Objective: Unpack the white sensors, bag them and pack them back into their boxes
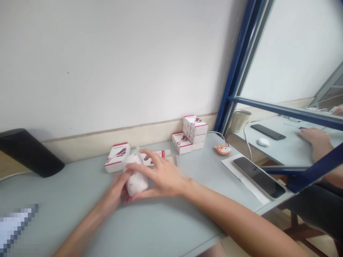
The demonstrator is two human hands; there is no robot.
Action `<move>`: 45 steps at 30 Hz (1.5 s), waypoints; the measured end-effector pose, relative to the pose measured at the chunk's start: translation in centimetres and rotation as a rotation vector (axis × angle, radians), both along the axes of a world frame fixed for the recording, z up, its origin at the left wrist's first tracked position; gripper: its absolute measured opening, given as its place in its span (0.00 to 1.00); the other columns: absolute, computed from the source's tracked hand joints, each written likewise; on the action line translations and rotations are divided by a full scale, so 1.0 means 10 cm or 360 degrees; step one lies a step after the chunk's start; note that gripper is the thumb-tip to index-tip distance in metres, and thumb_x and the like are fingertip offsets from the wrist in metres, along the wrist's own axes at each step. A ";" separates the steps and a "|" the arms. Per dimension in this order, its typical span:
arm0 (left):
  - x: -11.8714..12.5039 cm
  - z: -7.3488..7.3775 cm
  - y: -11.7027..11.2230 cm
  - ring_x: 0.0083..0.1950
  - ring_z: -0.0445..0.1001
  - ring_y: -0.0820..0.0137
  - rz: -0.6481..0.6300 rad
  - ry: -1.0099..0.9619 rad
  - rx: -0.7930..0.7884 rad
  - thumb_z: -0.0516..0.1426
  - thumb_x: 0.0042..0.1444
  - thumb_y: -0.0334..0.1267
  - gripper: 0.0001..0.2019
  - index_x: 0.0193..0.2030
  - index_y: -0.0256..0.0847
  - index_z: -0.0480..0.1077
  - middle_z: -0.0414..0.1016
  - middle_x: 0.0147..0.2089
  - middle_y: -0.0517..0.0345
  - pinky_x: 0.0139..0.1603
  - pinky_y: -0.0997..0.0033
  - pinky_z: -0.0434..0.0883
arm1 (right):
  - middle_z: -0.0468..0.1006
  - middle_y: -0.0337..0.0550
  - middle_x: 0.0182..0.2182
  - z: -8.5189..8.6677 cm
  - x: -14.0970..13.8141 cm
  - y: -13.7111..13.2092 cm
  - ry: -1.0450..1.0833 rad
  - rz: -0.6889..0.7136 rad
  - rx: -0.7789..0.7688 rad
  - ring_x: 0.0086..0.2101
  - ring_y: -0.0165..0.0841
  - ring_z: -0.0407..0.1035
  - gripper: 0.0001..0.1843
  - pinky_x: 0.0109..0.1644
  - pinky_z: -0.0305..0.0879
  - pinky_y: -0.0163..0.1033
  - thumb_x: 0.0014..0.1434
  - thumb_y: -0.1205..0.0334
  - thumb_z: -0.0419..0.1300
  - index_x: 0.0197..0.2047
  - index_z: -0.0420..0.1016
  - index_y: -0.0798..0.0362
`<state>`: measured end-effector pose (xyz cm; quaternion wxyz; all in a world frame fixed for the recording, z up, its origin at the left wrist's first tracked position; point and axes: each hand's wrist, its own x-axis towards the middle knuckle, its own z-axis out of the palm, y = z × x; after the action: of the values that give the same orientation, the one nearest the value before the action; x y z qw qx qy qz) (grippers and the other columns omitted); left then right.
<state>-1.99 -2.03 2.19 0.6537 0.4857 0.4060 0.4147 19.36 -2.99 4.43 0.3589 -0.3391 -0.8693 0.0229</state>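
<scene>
Between my two hands is a rounded white bundle (137,182), somewhat blurred, that looks wrapped in soft white material. My left hand (116,194) is closed on its left side, with the fingers partly hidden. From the right, my right hand (166,175) curves its fingers over the top and keeps the thumb low at the near side, gripping it. Just behind the hands lies a white and red carton (163,154), partly covered by my right hand. A closed white box with red edges (117,157) sits behind the bundle to the left.
Several similar boxes (195,125) are stacked against the wall. To their right are an orange fox-shaped item (223,149) and a phone (258,176) on white paper. A black cylinder (32,153) leans at left. Beyond the blue frame (232,78), another person's hand (314,135) rests on a table.
</scene>
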 end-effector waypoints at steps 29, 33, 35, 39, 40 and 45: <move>0.49 0.01 0.54 0.66 0.67 0.46 -0.0201 0.1778 0.1629 0.58 0.66 0.53 0.26 0.69 0.50 0.68 0.72 0.65 0.45 0.66 0.43 0.63 | 0.60 0.55 0.67 0.08 0.76 0.51 0.0152 -0.0798 -0.0219 0.48 0.45 0.74 0.34 0.49 0.74 0.52 0.56 0.45 0.70 0.61 0.67 0.46; 0.45 0.01 0.44 0.62 0.69 0.47 0.0052 0.1836 0.1677 0.58 0.66 0.53 0.28 0.70 0.50 0.66 0.72 0.60 0.44 0.63 0.44 0.67 | 0.63 0.53 0.66 0.05 0.74 0.51 0.0084 -0.0739 -0.0353 0.43 0.42 0.75 0.34 0.47 0.74 0.52 0.54 0.44 0.71 0.60 0.68 0.46; 0.43 0.05 0.38 0.61 0.69 0.49 0.0152 0.1809 0.1732 0.59 0.65 0.52 0.28 0.70 0.49 0.66 0.71 0.59 0.44 0.61 0.46 0.69 | 0.61 0.53 0.66 0.05 0.70 0.50 0.0187 -0.0674 -0.0328 0.44 0.41 0.75 0.34 0.48 0.73 0.50 0.54 0.45 0.71 0.59 0.68 0.45; 0.38 0.09 0.28 0.55 0.72 0.52 0.0288 0.1773 0.1895 0.62 0.63 0.50 0.29 0.69 0.51 0.66 0.68 0.55 0.46 0.52 0.53 0.74 | 0.59 0.52 0.68 0.08 0.58 0.43 0.0455 -0.0499 -0.0197 0.53 0.42 0.71 0.30 0.50 0.74 0.46 0.53 0.47 0.73 0.54 0.66 0.46; 0.37 0.08 0.26 0.53 0.73 0.54 0.0318 0.1765 0.1937 0.62 0.62 0.50 0.30 0.70 0.52 0.64 0.67 0.53 0.47 0.50 0.55 0.74 | 0.59 0.52 0.68 0.09 0.55 0.40 0.0508 -0.0466 -0.0166 0.55 0.43 0.70 0.29 0.50 0.74 0.46 0.53 0.47 0.73 0.52 0.66 0.46; 0.30 0.02 0.24 0.55 0.71 0.54 0.0458 0.1627 0.2098 0.65 0.60 0.46 0.36 0.73 0.58 0.59 0.65 0.51 0.49 0.46 0.61 0.74 | 0.58 0.52 0.68 0.08 0.31 0.24 0.0749 -0.0395 -0.0070 0.58 0.45 0.67 0.25 0.57 0.72 0.51 0.54 0.49 0.73 0.44 0.64 0.46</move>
<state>1.02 0.36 2.37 -0.0865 0.8389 0.3847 0.3752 22.47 -0.58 5.27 0.5437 -0.4360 -0.7131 0.0758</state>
